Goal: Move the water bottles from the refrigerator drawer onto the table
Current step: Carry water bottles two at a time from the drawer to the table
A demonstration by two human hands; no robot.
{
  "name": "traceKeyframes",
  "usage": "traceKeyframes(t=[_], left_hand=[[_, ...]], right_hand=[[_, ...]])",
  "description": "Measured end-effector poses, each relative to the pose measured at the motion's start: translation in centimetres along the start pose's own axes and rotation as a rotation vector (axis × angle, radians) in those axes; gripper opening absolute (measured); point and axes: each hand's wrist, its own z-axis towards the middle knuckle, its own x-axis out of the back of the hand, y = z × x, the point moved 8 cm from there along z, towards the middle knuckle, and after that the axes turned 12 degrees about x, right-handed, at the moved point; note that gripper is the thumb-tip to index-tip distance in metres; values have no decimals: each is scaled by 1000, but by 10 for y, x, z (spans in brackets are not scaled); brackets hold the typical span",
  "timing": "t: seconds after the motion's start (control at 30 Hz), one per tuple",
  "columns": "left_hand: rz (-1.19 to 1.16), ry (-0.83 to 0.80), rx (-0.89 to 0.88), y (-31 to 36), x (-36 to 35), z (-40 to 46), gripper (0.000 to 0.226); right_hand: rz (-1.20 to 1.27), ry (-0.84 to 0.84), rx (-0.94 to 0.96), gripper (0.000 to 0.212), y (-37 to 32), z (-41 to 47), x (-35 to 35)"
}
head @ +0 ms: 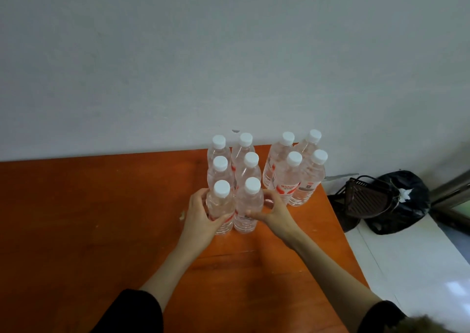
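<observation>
Several clear water bottles with white caps and red labels stand upright on the orange wooden table [101,205], near its far right corner by the wall. My left hand [201,218] grips the front left bottle [220,205] from the left side. My right hand [274,212] holds the front right bottle [249,205] from the right, fingers curled round its body. Both bottles stand on the table side by side, touching. Behind them stand more bottles in two columns [235,159], and a second group [296,170] stands to the right. The refrigerator drawer is out of view.
A grey wall rises right behind the table. The table's right edge [340,225] runs diagonally down. Beyond it, on the white tiled floor, lie a dark wire basket [363,198] and a black plastic bag [404,200].
</observation>
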Motion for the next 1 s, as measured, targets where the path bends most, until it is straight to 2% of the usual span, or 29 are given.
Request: traceKeyframes(t=[0.2,0.3,0.47,0.57,0.67,0.77,0.9,1.0], left_hand=[[61,19,-6,5,-1,-9,77],[143,24,-26,7,-3,-21,74],[225,45,-71,17,-13,-64,67],[278,-45,-228,38,-37,-97,60],[385,-104,-398,74,-74,-137,62],[462,-143,-629,122,-116,-196,67],[595,-222,-822,164,-181,-282,70],[661,-251,-997,193,-226,-357,72]], right_hand=[[-45,22,19,69,-9,-11,-1],[-160,29,43,76,-15,-29,7],[-393,97,162,70,-38,-81,46],[-559,129,165,70,-43,-126,85],[-767,171,145,75,-43,-184,127],[-909,277,75,76,-46,-254,172],[-1097,432,-30,79,-52,-362,227],[-1123,559,-134,80,-52,-448,262]])
